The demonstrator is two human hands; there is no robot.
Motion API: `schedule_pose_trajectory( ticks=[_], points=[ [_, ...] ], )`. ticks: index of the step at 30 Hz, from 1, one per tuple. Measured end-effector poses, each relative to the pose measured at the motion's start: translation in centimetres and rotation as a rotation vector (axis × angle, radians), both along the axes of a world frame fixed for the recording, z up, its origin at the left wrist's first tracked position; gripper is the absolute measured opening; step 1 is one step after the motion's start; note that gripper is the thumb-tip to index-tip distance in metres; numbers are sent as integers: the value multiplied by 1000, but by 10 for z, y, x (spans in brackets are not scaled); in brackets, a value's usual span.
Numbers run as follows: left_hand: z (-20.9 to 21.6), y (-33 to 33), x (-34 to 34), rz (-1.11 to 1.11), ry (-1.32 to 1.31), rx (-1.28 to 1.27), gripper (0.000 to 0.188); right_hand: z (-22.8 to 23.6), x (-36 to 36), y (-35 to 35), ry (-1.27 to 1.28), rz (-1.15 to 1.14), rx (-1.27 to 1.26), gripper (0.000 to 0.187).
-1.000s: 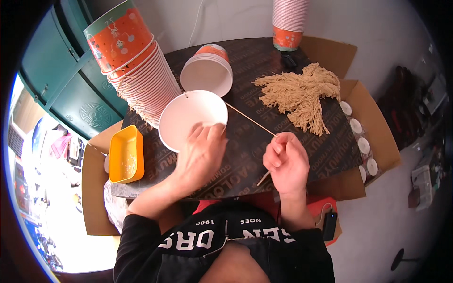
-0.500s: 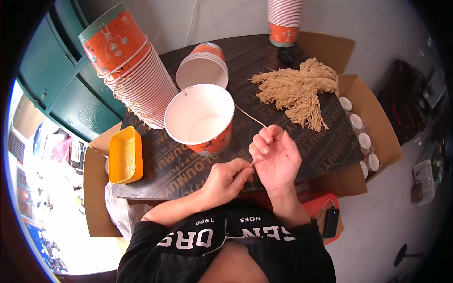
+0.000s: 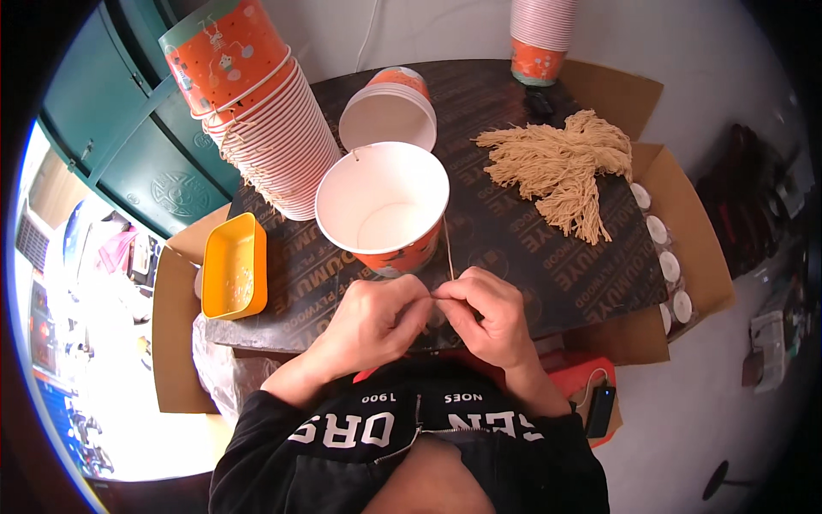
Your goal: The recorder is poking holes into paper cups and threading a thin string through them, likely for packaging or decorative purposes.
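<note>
A paper bucket [image 3: 383,201], white inside with an orange printed outside, stands upright on the dark board table in front of me. A thin beige string [image 3: 448,244] hangs from its right side and runs down to my hands. My left hand [image 3: 381,315] is closed in a pinch just below the bucket. Against it, fingertips meeting, my right hand [image 3: 486,315] pinches the string. The string's end between the fingers is hidden. A small bit of string shows through the bucket's far left rim.
A tall stack of orange buckets [image 3: 278,128] leans at the left; beside it lies another bucket [image 3: 390,116] on its side. A bundle of beige strings [image 3: 569,163] rests at the right. A yellow tray [image 3: 234,267] sits near the left edge. Cardboard boxes [image 3: 698,248] flank the table.
My right hand has turned from palm-up to palm-down and come against my left hand. The string, which was stretched toward the right, now hangs down beside the bucket. The view has shifted slightly.
</note>
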State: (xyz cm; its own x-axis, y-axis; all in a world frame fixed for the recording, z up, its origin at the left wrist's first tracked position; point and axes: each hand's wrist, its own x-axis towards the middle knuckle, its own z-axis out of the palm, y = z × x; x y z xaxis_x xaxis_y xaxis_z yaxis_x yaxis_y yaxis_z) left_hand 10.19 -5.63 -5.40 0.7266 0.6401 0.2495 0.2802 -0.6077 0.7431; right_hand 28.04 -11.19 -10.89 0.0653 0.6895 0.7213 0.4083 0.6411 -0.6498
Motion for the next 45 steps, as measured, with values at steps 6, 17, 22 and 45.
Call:
schedule_pose_trajectory(
  ticks=[6, 17, 22, 45],
  points=[
    [-6, 6, -17, 211, -126, -86, 6, -1, -10, 11, 51, -69, 14, 16],
    [-5, 9, -28, 283, -293, -161, 15, -18, -31, 35, 62, -290, 94, 20],
    [-6, 8, -32, 312, -295, -184, 12, -21, -34, 41, -35, -335, 144, 21],
    [29, 119, -4, -440, 291, 64, 29, -21, -37, 56, -90, -410, 172, 19]
  ],
)
